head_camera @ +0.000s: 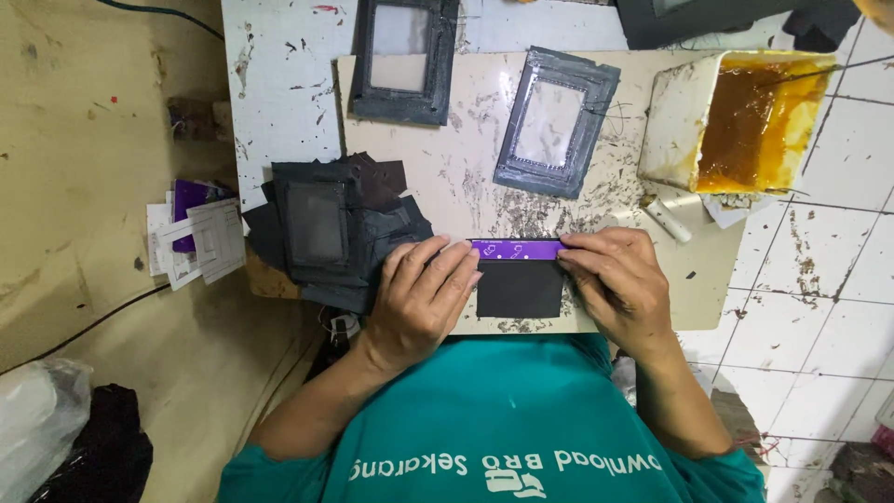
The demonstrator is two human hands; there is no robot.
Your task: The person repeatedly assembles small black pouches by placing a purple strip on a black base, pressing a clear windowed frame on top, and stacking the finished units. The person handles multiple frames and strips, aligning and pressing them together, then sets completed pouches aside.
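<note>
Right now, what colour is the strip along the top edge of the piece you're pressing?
Purple strip with small pale markings, on a black piece; head view.
</note>
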